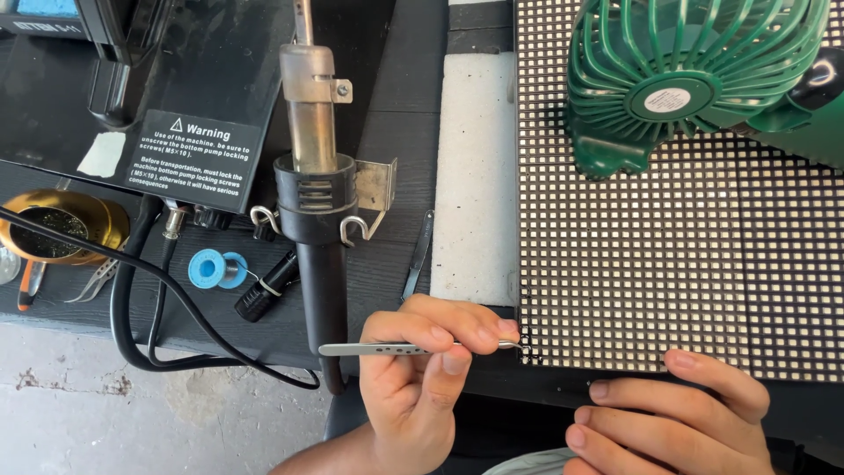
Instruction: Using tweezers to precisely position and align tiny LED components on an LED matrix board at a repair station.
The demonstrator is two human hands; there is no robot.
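Observation:
My left hand pinches a pair of slim steel tweezers, held level. Their tip touches the lower left corner of a black LED grid panel, which lies flat on the bench. My right hand rests at the panel's near edge on the right, fingers curled loosely and spread, holding nothing. What the tweezer tip grips, if anything, is too small to tell.
A green fan sits on the panel's far right. A white foam slab borders the panel's left side. Further left are a hot air gun in its holder, a second pair of tweezers, a blue solder spool, black cables and a brass tip cleaner.

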